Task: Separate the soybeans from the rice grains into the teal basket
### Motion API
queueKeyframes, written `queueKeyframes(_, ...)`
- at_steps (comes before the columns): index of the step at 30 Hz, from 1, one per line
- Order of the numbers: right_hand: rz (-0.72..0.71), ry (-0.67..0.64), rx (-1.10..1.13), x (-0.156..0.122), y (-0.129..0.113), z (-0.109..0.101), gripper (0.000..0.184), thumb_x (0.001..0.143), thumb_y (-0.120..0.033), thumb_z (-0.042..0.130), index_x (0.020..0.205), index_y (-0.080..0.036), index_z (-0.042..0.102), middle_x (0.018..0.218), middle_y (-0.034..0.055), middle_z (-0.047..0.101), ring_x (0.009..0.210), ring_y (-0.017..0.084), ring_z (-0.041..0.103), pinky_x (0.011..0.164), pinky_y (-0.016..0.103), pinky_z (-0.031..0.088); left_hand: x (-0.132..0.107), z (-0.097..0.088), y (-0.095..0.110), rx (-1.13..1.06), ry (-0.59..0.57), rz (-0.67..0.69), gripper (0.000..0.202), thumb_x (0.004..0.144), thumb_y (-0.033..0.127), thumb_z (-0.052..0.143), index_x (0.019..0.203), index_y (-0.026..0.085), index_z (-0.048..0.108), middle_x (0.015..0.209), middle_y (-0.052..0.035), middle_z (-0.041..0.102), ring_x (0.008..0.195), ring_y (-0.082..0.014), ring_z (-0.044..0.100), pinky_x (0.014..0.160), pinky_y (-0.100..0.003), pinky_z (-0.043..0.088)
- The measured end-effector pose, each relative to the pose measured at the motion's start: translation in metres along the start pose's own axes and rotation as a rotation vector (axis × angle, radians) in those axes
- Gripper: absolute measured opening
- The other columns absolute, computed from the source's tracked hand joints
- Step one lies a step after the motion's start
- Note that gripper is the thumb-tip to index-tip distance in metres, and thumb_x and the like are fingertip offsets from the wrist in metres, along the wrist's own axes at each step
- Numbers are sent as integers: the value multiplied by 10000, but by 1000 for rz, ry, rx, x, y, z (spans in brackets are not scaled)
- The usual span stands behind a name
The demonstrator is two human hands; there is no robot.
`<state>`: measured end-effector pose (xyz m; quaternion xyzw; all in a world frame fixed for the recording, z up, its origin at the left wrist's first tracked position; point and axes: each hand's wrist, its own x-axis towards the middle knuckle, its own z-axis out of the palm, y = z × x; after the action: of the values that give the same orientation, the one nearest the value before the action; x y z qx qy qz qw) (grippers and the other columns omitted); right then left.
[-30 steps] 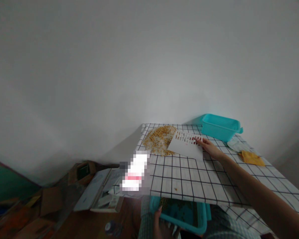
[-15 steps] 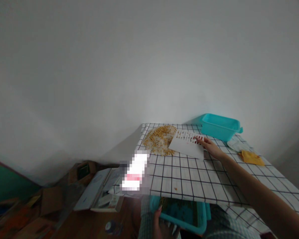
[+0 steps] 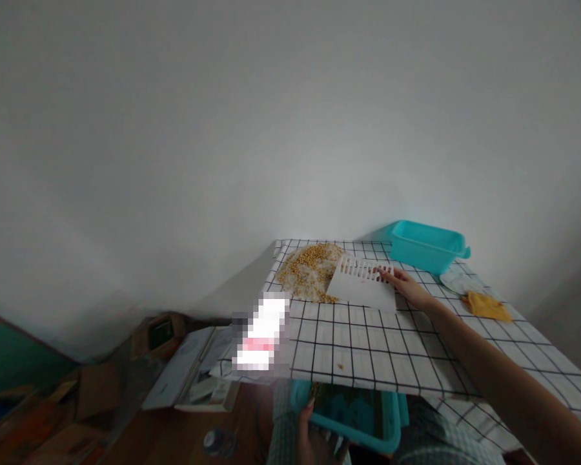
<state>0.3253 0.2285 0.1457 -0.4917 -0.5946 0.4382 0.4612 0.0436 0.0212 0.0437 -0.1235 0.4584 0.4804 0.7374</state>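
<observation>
My right hand (image 3: pixel 401 284) reaches across the table and grips the right side of a white slotted plastic board (image 3: pixel 361 287), fingers at the slots. The board's left edge rests against a spread pile of yellow beans mixed with white grains (image 3: pixel 307 271). Below the table's front edge, my left hand (image 3: pixel 308 429) holds the near left side of a teal plastic basin (image 3: pixel 353 434). Some beans show at the basin's left inside, and its floor looks dark. The left fingers are partly hidden under the rim.
A second teal basin (image 3: pixel 426 247) stands at the table's back right. Beside it lie a clear plastic bag (image 3: pixel 459 281) and a yellow cloth (image 3: pixel 488 305). A bright, pixelated object (image 3: pixel 264 332) sits at the left edge of the checked tablecloth (image 3: pixel 363 345). Boxes (image 3: pixel 208 387) lie on the floor at left.
The slotted board has shifted very slightly left and its angle has changed a little, with my right hand still on it. My left hand and the basin have stayed put.
</observation>
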Motion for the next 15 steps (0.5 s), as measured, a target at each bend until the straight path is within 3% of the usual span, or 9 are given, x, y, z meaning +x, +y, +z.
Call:
queueKeyframes(7,57,-4,57,2,10,-2,455,735,-665,665,814,-218,692,894,49,740,832,240,663,709,331,525,13,-5,-5,-16,62,3,536,745,479,621,1232,264,556,792,-64,723,720,-267,682,665,-396,501)
queueKeyframes(15,50,41,108,2,14,-2,422,735,-634,687,800,-217,677,913,41,743,805,220,670,691,305,524,23,-13,-8,-12,48,2,500,713,499,657,1133,235,602,796,-70,737,740,-273,685,699,-407,490)
